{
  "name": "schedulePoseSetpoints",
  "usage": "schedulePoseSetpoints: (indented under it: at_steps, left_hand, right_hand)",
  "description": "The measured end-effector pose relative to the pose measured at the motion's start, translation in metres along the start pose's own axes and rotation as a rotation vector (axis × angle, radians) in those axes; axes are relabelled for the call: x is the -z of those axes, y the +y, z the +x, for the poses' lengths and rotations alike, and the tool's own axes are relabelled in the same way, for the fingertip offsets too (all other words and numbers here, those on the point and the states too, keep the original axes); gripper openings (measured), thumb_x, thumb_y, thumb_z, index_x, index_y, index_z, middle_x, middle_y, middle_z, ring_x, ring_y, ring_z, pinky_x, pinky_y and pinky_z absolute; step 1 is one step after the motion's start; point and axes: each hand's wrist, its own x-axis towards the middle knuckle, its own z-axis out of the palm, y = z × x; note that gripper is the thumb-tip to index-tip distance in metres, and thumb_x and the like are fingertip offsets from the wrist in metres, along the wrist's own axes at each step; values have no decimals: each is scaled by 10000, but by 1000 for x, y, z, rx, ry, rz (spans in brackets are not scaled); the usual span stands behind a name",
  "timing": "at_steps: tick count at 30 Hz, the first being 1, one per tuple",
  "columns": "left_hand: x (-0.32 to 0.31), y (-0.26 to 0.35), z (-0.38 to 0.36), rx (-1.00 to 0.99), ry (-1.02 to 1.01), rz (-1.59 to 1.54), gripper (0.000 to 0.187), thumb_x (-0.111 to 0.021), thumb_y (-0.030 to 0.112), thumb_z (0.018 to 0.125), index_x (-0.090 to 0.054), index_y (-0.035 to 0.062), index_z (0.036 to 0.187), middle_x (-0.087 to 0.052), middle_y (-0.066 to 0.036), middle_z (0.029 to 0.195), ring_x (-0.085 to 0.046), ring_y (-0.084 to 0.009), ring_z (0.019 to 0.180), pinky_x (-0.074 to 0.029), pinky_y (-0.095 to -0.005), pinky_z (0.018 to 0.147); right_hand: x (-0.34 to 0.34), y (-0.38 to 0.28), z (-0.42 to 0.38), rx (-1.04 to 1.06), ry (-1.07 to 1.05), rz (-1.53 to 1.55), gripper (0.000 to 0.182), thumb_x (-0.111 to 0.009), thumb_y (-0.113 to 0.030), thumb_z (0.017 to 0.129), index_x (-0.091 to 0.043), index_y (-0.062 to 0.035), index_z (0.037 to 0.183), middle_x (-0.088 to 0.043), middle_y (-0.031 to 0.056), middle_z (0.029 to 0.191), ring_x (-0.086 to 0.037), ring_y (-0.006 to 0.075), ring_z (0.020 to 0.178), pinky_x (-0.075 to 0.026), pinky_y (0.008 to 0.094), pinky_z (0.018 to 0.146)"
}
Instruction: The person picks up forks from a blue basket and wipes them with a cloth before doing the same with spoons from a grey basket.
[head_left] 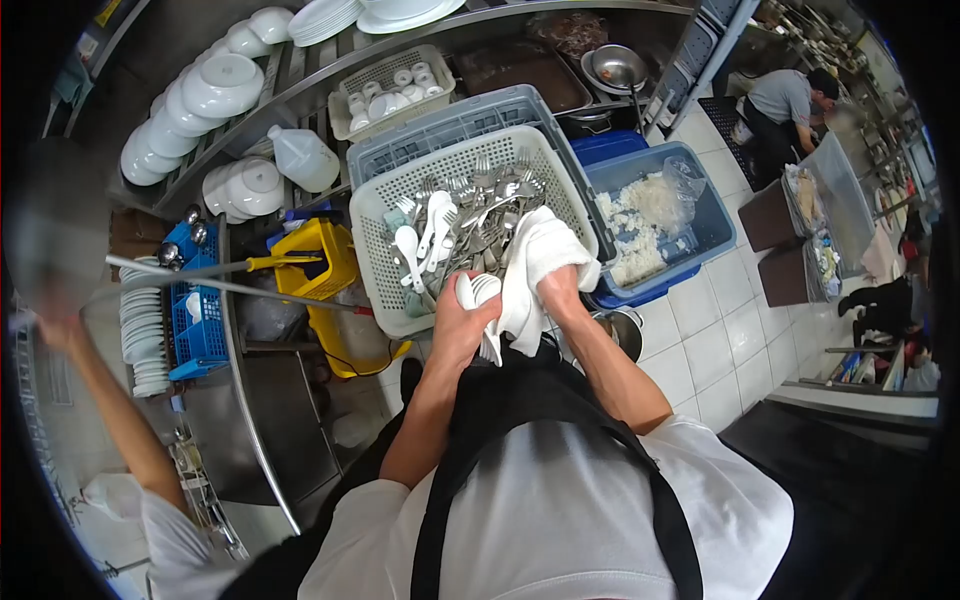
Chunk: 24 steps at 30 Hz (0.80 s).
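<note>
My left hand [465, 322] is closed around several white spoons [484, 290], held at the near edge of a perforated basket [368, 240]. A white towel [548, 245] hangs from my right hand [560, 290], whose fingers are wrapped in the cloth; its lower end lies beside the spoons. Inside the basket are many metal forks and other cutlery [490, 215], with white plastic spoons [437, 222] on the left side. The basket rests on a grey crate [380, 155].
A blue tub [715, 215] with white food stands right of the basket. Left are a yellow bucket [318, 265], a blue rack [200, 335], and stacked plates [145, 335]. Shelves hold bowls [222, 85]. A co-worker's arm [120, 410] reaches in at left; another person [785, 105] bends at upper right.
</note>
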Motion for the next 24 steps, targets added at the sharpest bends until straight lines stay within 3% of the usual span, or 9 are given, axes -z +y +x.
schedulePoseSetpoints:
  at_steps: [1, 2, 3, 11, 15, 17, 19, 21, 24]
  left_hand:
    - [3, -1, 0, -26, 18, 58, 380, -677, -24, 727, -489, 15, 1055, -571, -39, 879, -558, -110, 793, -468, -247, 699]
    - [1, 4, 1, -55, 49, 115, 377, -681, -18, 724, -495, 18, 1050, -572, -36, 879, -554, -107, 792, -466, -248, 698]
    - [2, 8, 2, -84, 92, 173, 373, -686, -13, 721, -501, 20, 1044, -573, -33, 878, -551, -105, 790, -464, -249, 696]
    - [24, -3, 17, -108, 221, 222, 448, -707, -16, 696, -479, -18, 1081, -592, -79, 935, -567, -123, 863, -463, -252, 762]
    - [35, -1, 23, -72, 257, 289, 453, -694, 62, 747, -450, -61, 1109, -600, -108, 939, -586, -146, 862, -478, -259, 772]
    - [37, 41, 9, 182, 86, 30, 436, -680, 108, 779, -425, -51, 1095, -593, -126, 878, -601, -172, 778, -509, -311, 659]
    - [58, 25, 18, 231, 42, -103, 436, -663, 91, 786, -396, -28, 1110, -579, -124, 854, -589, -181, 728, -498, -318, 608]
    - [63, 14, 21, 188, 140, -277, 426, -652, 72, 785, -395, -11, 1114, -572, -121, 859, -580, -184, 716, -490, -314, 598]
    - [61, 7, 27, 156, 206, -513, 406, -634, 8, 768, -420, 3, 1113, -570, -127, 907, -595, -214, 772, -503, -329, 652]
  right_hand:
    - [-6, -4, -2, -60, 8, 200, 333, -478, -263, 935, -493, -38, 1180, -551, 91, 1110, -555, 231, 996, -453, 334, 844]
    - [-7, -15, -3, -578, -52, 923, 376, -468, -310, 954, -456, -59, 1233, -531, 56, 1157, -550, 196, 1024, -470, 332, 857]
    - [-5, -18, -5, -633, -220, 1152, 354, -512, -212, 943, -439, -46, 1248, -534, 50, 1135, -547, 181, 1032, -489, 344, 862]
    - [-21, -34, -3, -645, -495, 848, 364, -509, -166, 936, -435, -13, 1259, -528, 78, 1196, -554, 207, 1047, -491, 339, 858]
    - [-38, 26, 24, -347, -421, 243, 358, -475, -143, 916, -460, 25, 1231, -557, 126, 1172, -562, 248, 1047, -468, 340, 859]
    - [-40, 31, 45, -367, -400, 83, 354, -460, -134, 899, -480, 41, 1206, -575, 146, 1144, -569, 263, 1031, -458, 341, 854]
    - [-41, 43, 42, -308, -267, 327, 338, -438, -189, 934, -475, 2, 1212, -588, 128, 1083, -616, 213, 883, -513, 339, 695]
    - [-35, 29, 24, -403, -160, 426, 368, -445, -247, 949, -466, -3, 1224, -586, 120, 1084, -618, 211, 898, -524, 342, 718]
    - [-19, -19, -1, -671, -443, 766, 301, -466, -153, 932, -498, 43, 1158, -580, 131, 1083, -604, 189, 934, -524, 310, 744]
